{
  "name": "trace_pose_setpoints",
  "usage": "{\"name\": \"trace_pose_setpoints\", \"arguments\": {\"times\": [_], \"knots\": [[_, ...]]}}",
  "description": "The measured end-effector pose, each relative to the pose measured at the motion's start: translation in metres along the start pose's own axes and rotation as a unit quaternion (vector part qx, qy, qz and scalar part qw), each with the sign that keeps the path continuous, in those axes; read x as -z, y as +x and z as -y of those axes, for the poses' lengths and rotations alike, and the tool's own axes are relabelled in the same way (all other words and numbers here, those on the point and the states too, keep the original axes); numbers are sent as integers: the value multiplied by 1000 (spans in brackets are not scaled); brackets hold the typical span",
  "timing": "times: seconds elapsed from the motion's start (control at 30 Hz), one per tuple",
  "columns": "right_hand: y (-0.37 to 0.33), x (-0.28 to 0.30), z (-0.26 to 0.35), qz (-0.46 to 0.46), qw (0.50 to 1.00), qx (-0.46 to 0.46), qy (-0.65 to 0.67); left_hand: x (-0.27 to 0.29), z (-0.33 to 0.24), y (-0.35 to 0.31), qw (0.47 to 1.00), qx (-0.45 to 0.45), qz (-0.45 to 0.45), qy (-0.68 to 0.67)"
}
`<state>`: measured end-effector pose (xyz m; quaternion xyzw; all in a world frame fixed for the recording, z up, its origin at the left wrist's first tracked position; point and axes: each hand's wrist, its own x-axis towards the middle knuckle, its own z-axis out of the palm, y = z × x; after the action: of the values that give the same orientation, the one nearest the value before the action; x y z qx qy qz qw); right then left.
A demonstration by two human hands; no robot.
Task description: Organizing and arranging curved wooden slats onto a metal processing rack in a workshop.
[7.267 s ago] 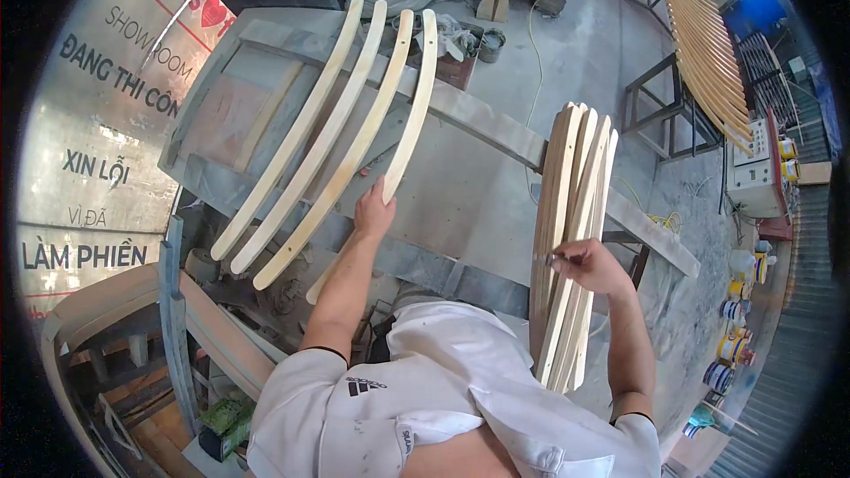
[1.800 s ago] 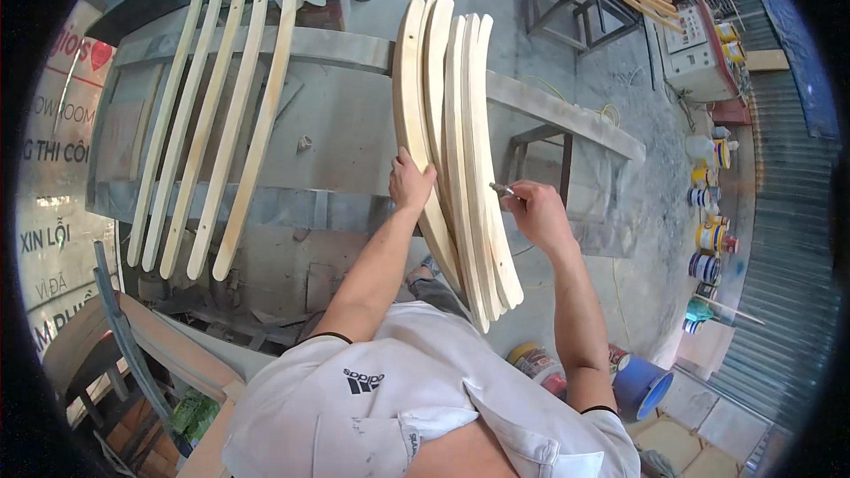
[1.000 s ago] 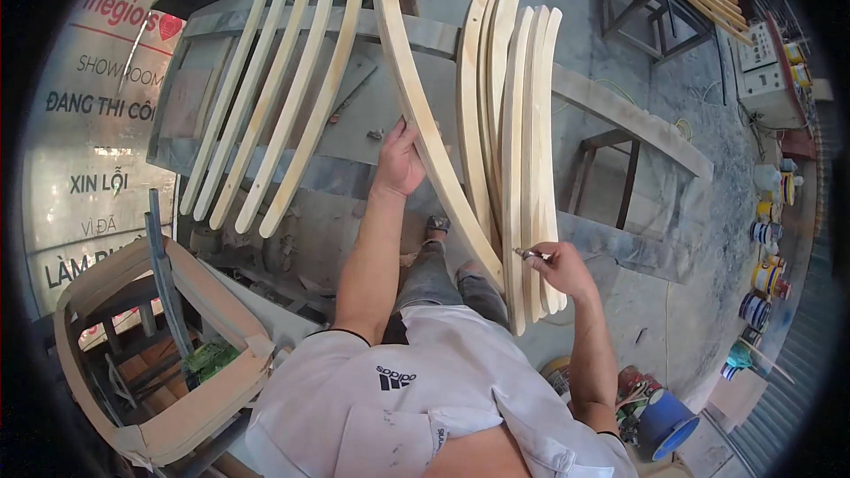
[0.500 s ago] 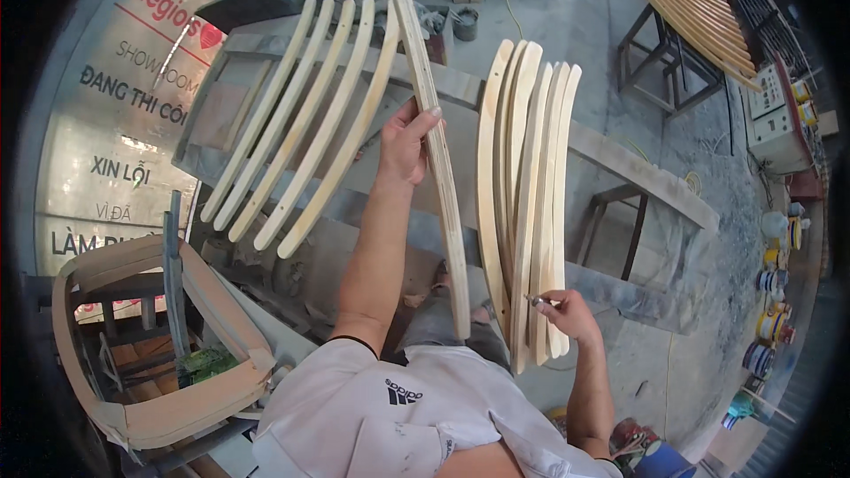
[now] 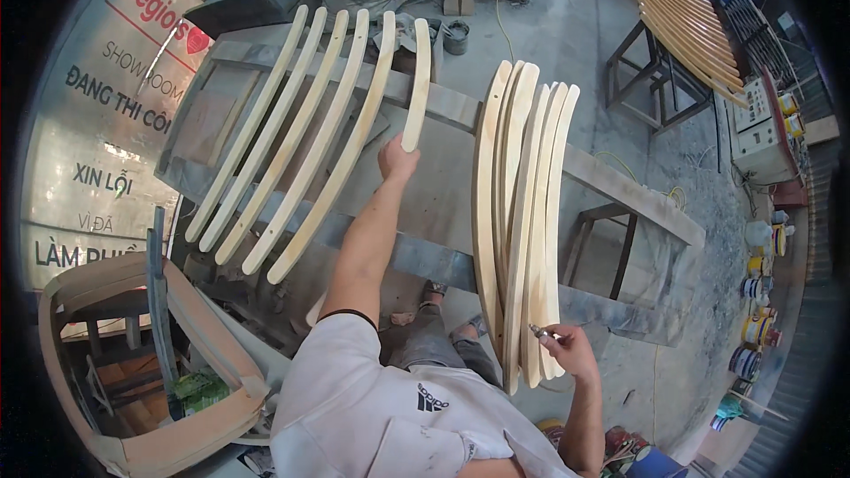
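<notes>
The person's left hand (image 5: 398, 159) is closed around one pale curved wood strip (image 5: 420, 80), just to the right of five similar strips (image 5: 320, 137), which lie side by side across a grey metal frame (image 5: 434, 257). The forearm hides part of the held strip; one cannot tell if this strip already rests on the frame. The right hand (image 5: 574, 352) grips a small metal tool (image 5: 544, 334) between thumb and fingers. The tool's tip is at the lower part of a pile of wood strips (image 5: 522, 212), but whether it touches them is not clear. This pile also lies across the frame, well apart from the row. At the lower left stands a brown chair-like frame (image 5: 199, 305).
</notes>
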<state>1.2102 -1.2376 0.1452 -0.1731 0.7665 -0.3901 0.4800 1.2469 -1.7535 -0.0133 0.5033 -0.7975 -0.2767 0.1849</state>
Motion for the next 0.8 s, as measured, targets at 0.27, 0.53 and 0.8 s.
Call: {"name": "trace_pose_setpoints", "arguments": {"times": [0.27, 0.53, 0.8], "knots": [[8, -12, 22, -13, 1000, -6, -27, 8, 39, 24, 999, -28, -8, 22], [30, -36, 68, 14, 995, 47, -89, 73, 94, -112, 987, -103, 29, 120], [43, -50, 84, 51, 997, 22, -54, 92, 131, -147, 992, -103, 4, 79]]}}
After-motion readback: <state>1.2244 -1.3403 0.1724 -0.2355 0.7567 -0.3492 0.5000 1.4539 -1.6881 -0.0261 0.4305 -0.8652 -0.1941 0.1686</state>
